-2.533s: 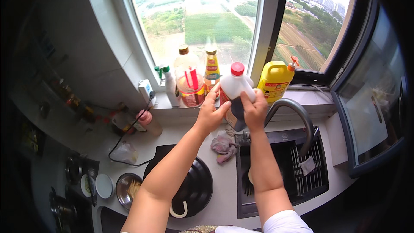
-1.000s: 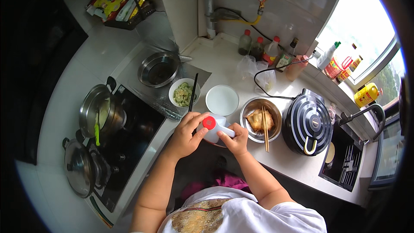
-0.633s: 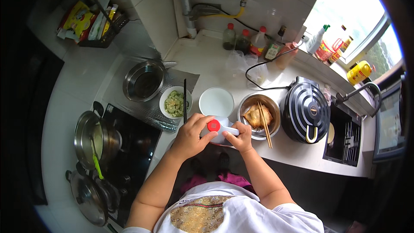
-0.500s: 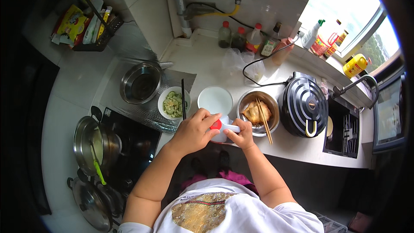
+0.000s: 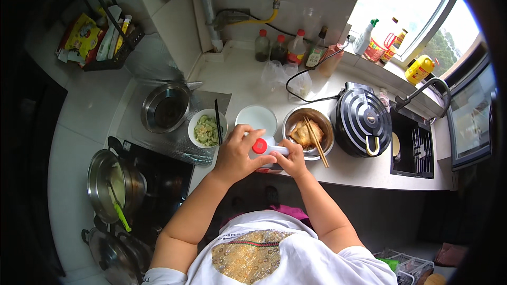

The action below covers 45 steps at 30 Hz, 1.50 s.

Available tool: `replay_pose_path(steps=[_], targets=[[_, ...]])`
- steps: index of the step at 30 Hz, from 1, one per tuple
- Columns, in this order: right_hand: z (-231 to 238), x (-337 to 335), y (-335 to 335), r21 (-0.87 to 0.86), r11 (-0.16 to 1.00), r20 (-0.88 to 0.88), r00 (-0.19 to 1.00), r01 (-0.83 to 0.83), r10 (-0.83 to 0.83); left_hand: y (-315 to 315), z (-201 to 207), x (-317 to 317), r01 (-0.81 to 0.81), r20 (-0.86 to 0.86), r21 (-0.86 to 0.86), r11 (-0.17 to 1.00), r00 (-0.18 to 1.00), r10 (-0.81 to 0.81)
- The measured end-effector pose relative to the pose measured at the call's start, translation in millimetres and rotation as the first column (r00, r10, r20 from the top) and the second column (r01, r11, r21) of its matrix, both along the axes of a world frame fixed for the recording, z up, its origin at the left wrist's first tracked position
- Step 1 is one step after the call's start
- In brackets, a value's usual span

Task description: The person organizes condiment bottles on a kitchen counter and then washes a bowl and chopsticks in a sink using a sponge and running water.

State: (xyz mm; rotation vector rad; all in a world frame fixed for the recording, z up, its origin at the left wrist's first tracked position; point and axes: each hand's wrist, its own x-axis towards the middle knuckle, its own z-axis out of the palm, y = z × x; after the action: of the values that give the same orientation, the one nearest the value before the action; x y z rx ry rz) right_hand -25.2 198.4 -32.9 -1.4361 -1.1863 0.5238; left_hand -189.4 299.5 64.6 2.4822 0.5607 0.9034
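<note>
Close above the counter's front edge, both hands are around a pale plastic jug (image 5: 278, 150) with a red cap (image 5: 260, 145). My left hand (image 5: 236, 154) curls about the cap side, thumb below it and fingers above. My right hand (image 5: 293, 159) is closed on the jug's handle. Most of the jug's body is hidden under the hands. Just beyond stands a white bowl (image 5: 257, 120). To its left, a bowl of sliced green vegetable (image 5: 206, 130) has dark chopsticks (image 5: 217, 121) across its rim. At right, a steel bowl (image 5: 288, 121) holds browned food (image 5: 303, 136) and wooden chopsticks (image 5: 316, 141).
A black round electric appliance (image 5: 364, 119) stands right, before the sink (image 5: 412, 150). Several bottles (image 5: 297, 50) line the back wall. A steel pan (image 5: 165, 108) sits back left; a pot (image 5: 108, 184) with a green-handled utensil is by the black cooktop (image 5: 163, 174).
The view has shifted slightly. The red cap now faces up more fully between my hands, and my left fingers have spread a little around it. My right hand keeps its hold on the handle.
</note>
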Motion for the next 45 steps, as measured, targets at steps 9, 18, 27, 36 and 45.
replay_pose_path(steps=[9, 18, 27, 36, 45], targets=[[-10.6, 0.1, 0.9, 0.015, 1.000, 0.009, 1.000, -0.006, 0.006, -2.8, 6.2, 4.6, -0.140, -0.296, -0.047, 0.989, 0.948, 0.120], [-1.3, -0.5, 1.8, 0.034, 0.999, 0.019, 1.000, -0.004, 0.004, 8.8, 7.9, 1.3, 0.085, -0.077, -0.059, 0.995, 0.993, -0.089], [-3.1, 6.9, 1.8, -0.034, 0.999, 0.054, 0.998, -0.032, 0.034, 9.7, -12.6, -14.8, -0.100, 0.284, -0.556, 0.825, 0.910, 0.301], [10.4, -44.6, -3.7, -0.192, 0.980, 0.087, 0.996, 0.051, -0.035, -47.0, -113.7, -60.2, -0.089, 0.043, -0.976, 0.198, 0.817, 0.576], [53.2, -92.3, 21.7, -0.423, 0.904, 0.023, 0.998, 0.057, -0.053, -33.5, -111.3, -74.4, -0.321, 0.233, -0.598, 0.734, 0.807, 0.542]])
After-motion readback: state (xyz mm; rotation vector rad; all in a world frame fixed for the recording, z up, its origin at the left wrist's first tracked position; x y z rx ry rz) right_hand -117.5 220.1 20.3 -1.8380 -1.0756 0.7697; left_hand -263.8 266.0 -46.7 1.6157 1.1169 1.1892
